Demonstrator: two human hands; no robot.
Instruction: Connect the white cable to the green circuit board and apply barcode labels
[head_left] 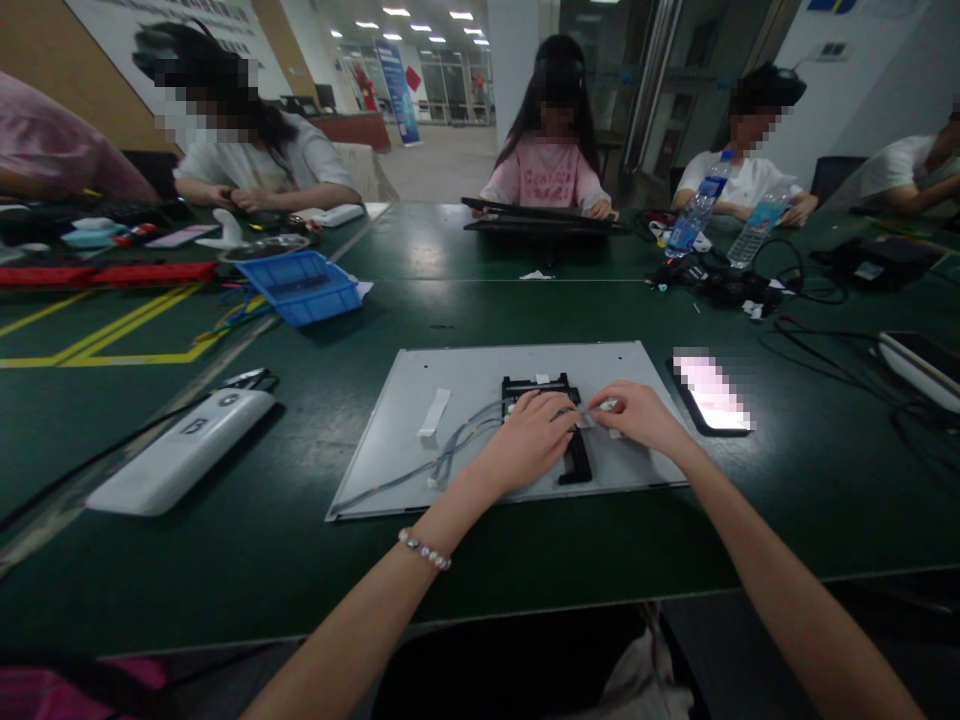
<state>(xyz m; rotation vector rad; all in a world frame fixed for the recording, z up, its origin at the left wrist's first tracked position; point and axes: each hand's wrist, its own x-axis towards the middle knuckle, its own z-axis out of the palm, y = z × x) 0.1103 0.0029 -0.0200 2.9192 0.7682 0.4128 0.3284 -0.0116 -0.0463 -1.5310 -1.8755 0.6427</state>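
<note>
A grey metal panel point(465, 380) lies flat on the green table in front of me. A black bracket part point(574, 455) is mounted near its middle, and grey cables point(450, 445) run from it toward the panel's left front corner. My left hand point(529, 440) rests on the black part with its fingers curled down over the cables. My right hand point(634, 412) pinches a small white piece point(606, 405) just right of the left hand's fingertips. A white tape strip point(435, 412) sticks to the panel farther left.
A phone point(709, 395) with a lit screen lies right of the panel. A white device point(180, 450) with a cable lies at the left. A blue tray point(306, 285), water bottles point(697, 215), cables and other people sit across the table.
</note>
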